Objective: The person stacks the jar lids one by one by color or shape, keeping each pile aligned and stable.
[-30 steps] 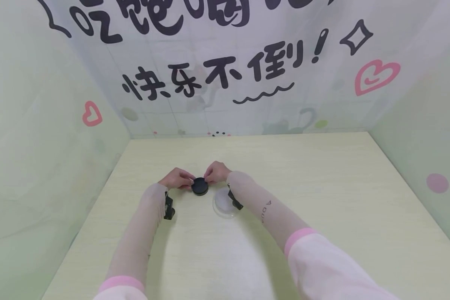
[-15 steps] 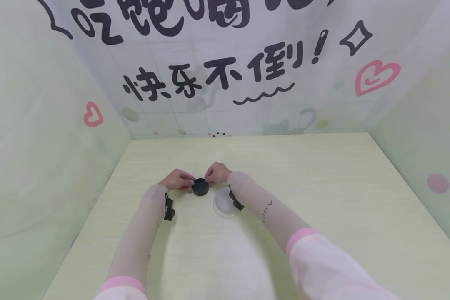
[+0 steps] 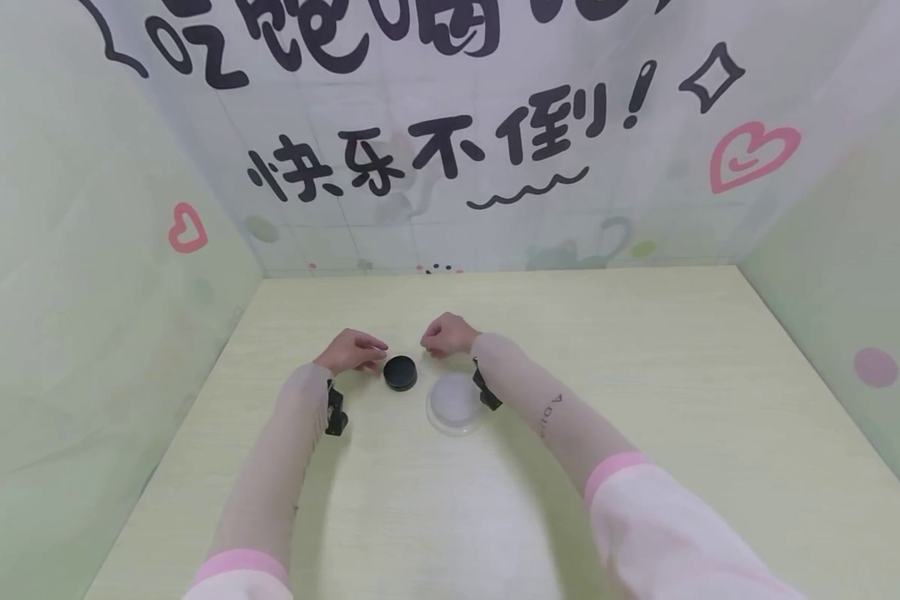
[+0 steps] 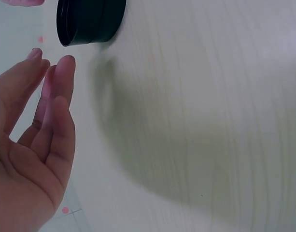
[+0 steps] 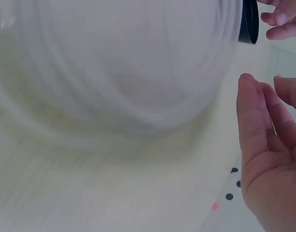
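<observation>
A short black round container (image 3: 400,373), like a low tin, stands on the table between the two hands. Just left of it my left hand (image 3: 352,351) hovers with bent, parted fingers, touching nothing. In the left wrist view a small gap separates those fingers (image 4: 64,77) from the black container (image 4: 92,19). My right hand (image 3: 450,335) is behind and right of the container, holding nothing, its fingers (image 5: 251,111) loosely bent. Below that forearm sits a clear round plastic container (image 3: 454,403), which fills much of the right wrist view.
The pale wooden table (image 3: 645,400) is bounded by fabric walls on the left, right and back. Black lettering marks the back wall (image 3: 450,225). Each wrist wears a small black camera, one being the left wrist camera (image 3: 336,410).
Both hands have let go of the black container and drawn apart, the right one moving up and right. The container stays in place, and more of the clear one shows.
</observation>
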